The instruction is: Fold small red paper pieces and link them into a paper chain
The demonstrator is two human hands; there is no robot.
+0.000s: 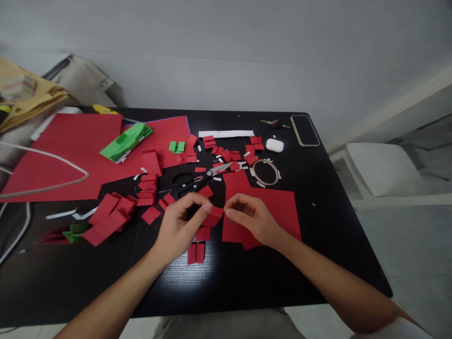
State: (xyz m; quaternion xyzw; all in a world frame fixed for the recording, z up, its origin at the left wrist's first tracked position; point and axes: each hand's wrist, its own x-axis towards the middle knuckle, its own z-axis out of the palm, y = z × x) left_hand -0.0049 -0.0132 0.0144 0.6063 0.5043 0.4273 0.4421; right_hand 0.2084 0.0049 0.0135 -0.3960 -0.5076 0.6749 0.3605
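Above the front middle of the table, my left hand (184, 225) pinches a small folded red paper piece (213, 217) between thumb and forefinger. My right hand (252, 217) is closed in a pinch just by the right edge of that piece; whether its fingertips grip the paper or something tiny, I cannot make out. Beneath the hands lie other folded red pieces (196, 253). Large red paper sheets (277, 207) extend under my right hand. Beyond my left hand rest black-handled scissors (212, 172), their blades pointing right.
A roll of tape (265, 172), a white earbud case (274, 145), keys (274, 123) and a phone (304, 130) occupy the back right. Green folded strips (127, 141) lie on big red sheets (63, 160) at left, near a white cable (45, 151). Red pieces and white scraps are scattered mid-table.
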